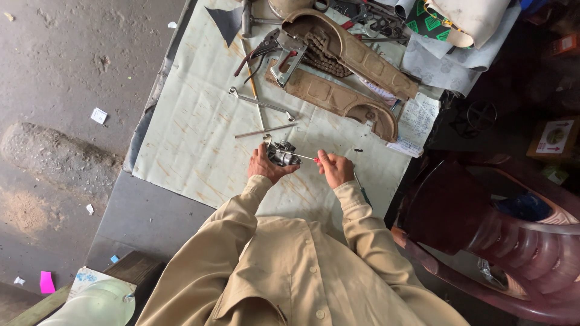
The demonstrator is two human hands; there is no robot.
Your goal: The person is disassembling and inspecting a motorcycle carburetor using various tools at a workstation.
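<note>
Fingers of the left hand [266,165] curled under a small grey metal engine part [283,153], wrist bent inward, right hand [335,169] clenched on a red-handled screwdriver [307,158], tip touching the part, above a pale table cover [187,139].

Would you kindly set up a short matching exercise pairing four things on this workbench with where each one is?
Things:
1. small metal part
2. red-handled screwdriver
3. wrench
4. brown chain cover

Places:
A. lying loose in the middle of the table
B. held in the left hand
C. at the far end of the table, with a chain inside
D. gripped in the right hand

Pairs: 1-B, 2-D, 3-A, 4-C
</note>
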